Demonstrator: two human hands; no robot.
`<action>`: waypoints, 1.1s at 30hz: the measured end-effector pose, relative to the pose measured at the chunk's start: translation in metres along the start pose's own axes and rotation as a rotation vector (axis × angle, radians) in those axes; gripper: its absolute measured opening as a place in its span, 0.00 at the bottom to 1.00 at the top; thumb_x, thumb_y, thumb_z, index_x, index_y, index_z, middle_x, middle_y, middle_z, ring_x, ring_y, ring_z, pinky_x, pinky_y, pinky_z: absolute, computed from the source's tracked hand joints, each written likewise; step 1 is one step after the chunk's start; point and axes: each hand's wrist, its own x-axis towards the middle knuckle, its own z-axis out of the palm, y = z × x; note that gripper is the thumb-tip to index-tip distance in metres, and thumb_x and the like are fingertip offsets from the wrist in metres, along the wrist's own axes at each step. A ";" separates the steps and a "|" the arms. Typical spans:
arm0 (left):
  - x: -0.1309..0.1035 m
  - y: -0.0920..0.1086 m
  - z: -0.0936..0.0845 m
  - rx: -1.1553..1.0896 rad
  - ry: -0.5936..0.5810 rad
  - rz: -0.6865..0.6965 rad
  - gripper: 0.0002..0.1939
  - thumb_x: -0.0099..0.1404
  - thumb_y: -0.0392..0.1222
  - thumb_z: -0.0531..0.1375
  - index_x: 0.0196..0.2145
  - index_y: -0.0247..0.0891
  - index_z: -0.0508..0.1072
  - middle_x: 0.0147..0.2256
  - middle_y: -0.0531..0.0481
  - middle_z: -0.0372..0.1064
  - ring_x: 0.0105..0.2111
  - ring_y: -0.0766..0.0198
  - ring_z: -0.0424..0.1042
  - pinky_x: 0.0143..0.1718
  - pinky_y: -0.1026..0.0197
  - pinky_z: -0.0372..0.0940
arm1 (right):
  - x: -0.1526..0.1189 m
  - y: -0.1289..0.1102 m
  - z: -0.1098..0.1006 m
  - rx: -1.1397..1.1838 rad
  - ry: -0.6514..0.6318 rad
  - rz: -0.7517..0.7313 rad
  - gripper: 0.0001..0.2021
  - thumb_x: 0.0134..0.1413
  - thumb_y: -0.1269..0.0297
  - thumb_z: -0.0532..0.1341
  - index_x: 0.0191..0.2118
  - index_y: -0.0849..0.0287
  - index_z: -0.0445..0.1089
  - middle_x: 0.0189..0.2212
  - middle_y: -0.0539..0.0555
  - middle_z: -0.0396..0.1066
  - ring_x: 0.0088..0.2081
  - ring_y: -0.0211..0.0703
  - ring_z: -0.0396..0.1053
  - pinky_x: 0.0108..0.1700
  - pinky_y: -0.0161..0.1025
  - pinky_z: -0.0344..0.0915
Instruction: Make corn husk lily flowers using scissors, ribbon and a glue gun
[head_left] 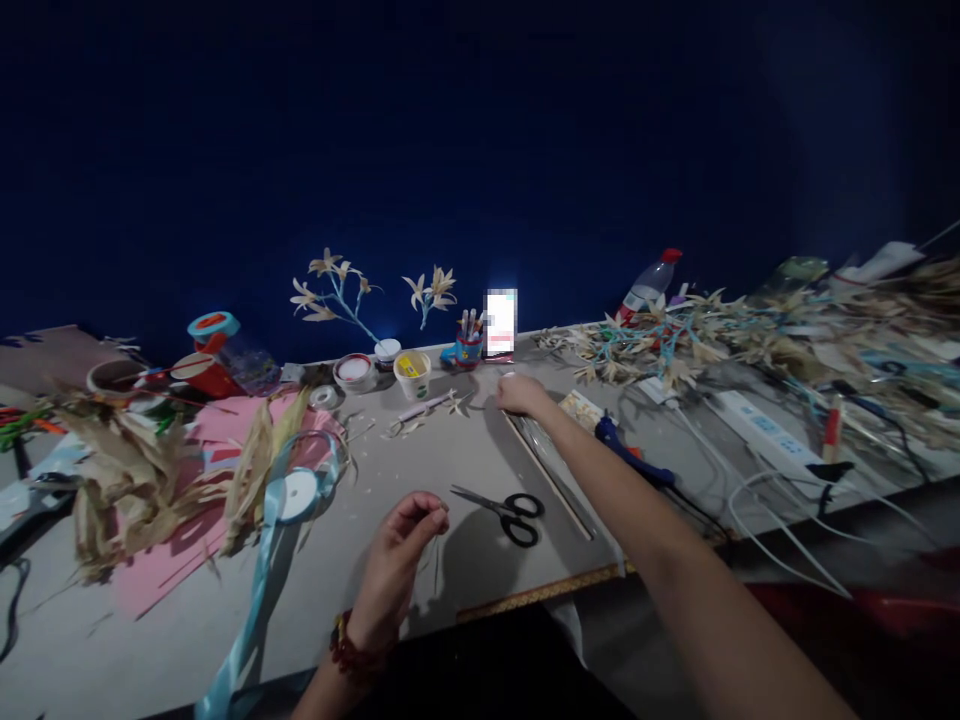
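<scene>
My left hand (pixel 405 540) is raised over the front of the table, thumb and fingertips pinched together on a thin strand that hangs below them. Just right of it lie black-handled scissors (pixel 502 510), blades pointing left. My right hand (pixel 523 394) reaches far across the table, its fingers curled down near the top end of a bundle of thin wires (pixel 544 445) and a long thin stick (pixel 551 478). What those fingers hold is hidden. A small pale flower piece (pixel 456 404) and a pale slim tool (pixel 427 406) lie left of the right hand.
A lit phone (pixel 500 322) stands at the back, beside a pen cup (pixel 469 345) and small tubs (pixel 412 375). Dried husks (pixel 112 480), pink paper (pixel 161 560) and blue ribbon (pixel 259 590) lie left. Right are a glue gun (pixel 634 455), husk flowers (pixel 660 340), and a power strip (pixel 772 435).
</scene>
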 end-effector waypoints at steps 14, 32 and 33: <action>0.032 0.008 -0.041 0.576 0.037 0.258 0.11 0.60 0.48 0.64 0.35 0.38 0.75 0.33 0.50 0.74 0.34 0.62 0.71 0.38 0.61 0.65 | -0.044 0.013 0.004 -0.126 -0.050 0.080 0.16 0.64 0.60 0.60 0.54 0.60 0.67 0.52 0.58 0.69 0.48 0.48 0.71 0.48 0.50 0.71; 0.089 0.022 -0.079 1.645 -0.114 0.583 0.11 0.67 0.36 0.54 0.39 0.37 0.76 0.38 0.42 0.75 0.41 0.52 0.72 0.44 0.52 0.65 | -0.006 -0.030 -0.006 -0.198 -0.137 0.054 0.16 0.64 0.60 0.61 0.54 0.60 0.67 0.52 0.58 0.69 0.48 0.48 0.71 0.48 0.50 0.71; 0.089 0.022 -0.078 1.656 -0.118 0.584 0.10 0.67 0.36 0.54 0.39 0.37 0.77 0.38 0.42 0.75 0.41 0.52 0.72 0.44 0.52 0.65 | -0.006 -0.033 -0.006 -0.200 -0.136 0.058 0.17 0.64 0.60 0.61 0.54 0.60 0.67 0.52 0.58 0.69 0.48 0.48 0.71 0.48 0.50 0.71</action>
